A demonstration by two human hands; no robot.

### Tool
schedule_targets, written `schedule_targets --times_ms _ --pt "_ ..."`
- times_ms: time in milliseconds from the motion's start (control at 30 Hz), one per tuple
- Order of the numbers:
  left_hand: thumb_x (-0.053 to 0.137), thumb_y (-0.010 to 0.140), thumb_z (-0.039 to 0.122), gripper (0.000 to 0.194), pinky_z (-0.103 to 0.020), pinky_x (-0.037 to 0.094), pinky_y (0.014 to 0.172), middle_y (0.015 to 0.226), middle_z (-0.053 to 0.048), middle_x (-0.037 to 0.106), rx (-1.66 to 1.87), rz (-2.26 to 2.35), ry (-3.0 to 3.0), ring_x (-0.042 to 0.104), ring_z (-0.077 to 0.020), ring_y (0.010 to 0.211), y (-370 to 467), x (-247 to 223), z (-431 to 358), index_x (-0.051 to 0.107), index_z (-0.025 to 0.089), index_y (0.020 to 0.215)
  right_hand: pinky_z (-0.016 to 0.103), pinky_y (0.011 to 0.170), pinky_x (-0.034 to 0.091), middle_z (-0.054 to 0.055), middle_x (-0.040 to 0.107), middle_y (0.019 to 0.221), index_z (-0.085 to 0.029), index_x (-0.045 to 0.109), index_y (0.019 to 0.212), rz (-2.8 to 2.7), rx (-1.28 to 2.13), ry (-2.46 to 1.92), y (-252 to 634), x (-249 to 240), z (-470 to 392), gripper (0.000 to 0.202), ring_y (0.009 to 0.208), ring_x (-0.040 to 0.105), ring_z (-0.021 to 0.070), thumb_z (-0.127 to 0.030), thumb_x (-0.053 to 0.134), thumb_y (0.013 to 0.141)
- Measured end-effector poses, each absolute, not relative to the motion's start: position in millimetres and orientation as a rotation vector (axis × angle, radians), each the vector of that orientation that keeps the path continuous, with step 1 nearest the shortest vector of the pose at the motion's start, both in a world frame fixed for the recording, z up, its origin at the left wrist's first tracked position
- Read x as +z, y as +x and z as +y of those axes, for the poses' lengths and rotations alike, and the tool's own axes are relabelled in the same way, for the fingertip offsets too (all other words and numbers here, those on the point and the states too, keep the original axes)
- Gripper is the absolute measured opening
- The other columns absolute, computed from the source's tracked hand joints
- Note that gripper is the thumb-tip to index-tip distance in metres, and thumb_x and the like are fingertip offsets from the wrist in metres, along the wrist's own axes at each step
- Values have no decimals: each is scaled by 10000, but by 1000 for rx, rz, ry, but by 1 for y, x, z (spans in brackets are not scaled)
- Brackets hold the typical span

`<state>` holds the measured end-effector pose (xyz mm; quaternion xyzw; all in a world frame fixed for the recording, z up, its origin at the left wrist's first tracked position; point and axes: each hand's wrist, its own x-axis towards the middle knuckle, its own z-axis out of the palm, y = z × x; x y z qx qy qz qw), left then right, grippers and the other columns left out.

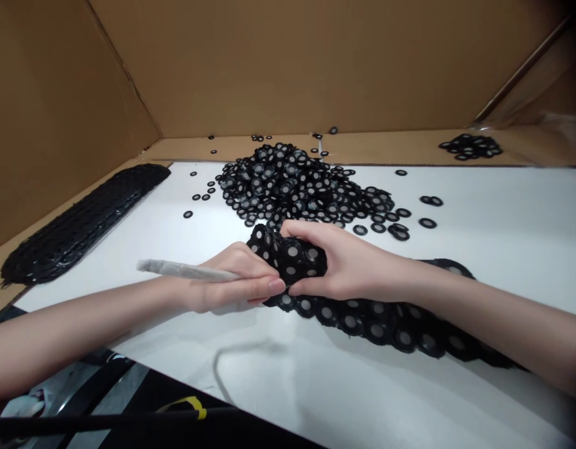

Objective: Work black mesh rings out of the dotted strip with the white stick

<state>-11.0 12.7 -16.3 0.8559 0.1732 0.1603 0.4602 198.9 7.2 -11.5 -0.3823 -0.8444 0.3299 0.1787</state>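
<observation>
A strip of black rubber sheet patterned with rows of pale round holes or discs [376, 330] lies across the white tabletop and runs under my right forearm. Its near-left end is bunched up, and my right hand [339, 255] is closed around that folded part. My left hand [241, 280] is closed on a slim tool with a whitish wrapped handle [185, 269], which points out to the left. The tool's working end is hidden in the folds. My left thumb and fingers touch the strip's edge, and both hands' fingertips nearly meet there.
Behind my hands rises a heap of black rings [288, 181], with loose rings [427, 222] scattered around it. A stack of black perforated strips [82, 224] lies at the left. A smaller ring pile [472, 146] sits back right. Cardboard walls [288, 68] enclose the table.
</observation>
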Motion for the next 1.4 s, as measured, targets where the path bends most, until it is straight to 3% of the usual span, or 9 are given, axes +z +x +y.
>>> schedule_targets --times_ms 133,300,467,633,933,1400 --pt "389 963 261 437 -216 334 479 497 4 454 447 415 2142 410 -83 473 -12 -17 12 440 153 543 387 784 467 46 627 978 -218 491 1065 -2372 865 -1144 200 -16 5 445 930 574 266 -303 692 677" --pt "367 965 243 369 -221 361 525 578 -6 474 532 426 2256 420 -94 523 -11 -15 8 472 152 622 424 761 478 24 624 783 -215 508 1020 -2422 916 -1235 198 -12 1 440 814 585 268 -385 705 665" --pt "383 964 258 399 -219 355 512 572 -12 491 536 444 2163 424 -88 513 -13 -10 7 471 148 591 457 823 465 67 626 951 -204 505 1131 -2416 875 -1246 198 -11 4 614 970 573 315 -423 760 617" --pt "414 951 362 473 -230 351 467 521 -21 499 467 461 2022 428 -97 476 -14 -8 7 478 151 532 449 825 470 49 643 949 -217 528 1091 -2399 969 -1203 199 -12 5 552 936 588 290 -399 769 630" --pt "408 941 290 430 -229 318 474 517 -15 483 478 430 2031 405 -84 469 -10 -12 6 472 143 543 424 821 475 83 616 1097 -210 544 1043 -2363 1020 -1219 198 -11 4 530 1031 557 314 -380 788 604" --pt "423 937 201 402 -243 295 479 487 14 407 306 294 1997 357 -80 449 -8 -10 10 414 157 537 412 849 459 55 637 981 -196 544 1110 -2408 1036 -1138 200 -9 5 527 990 568 286 -345 749 648"
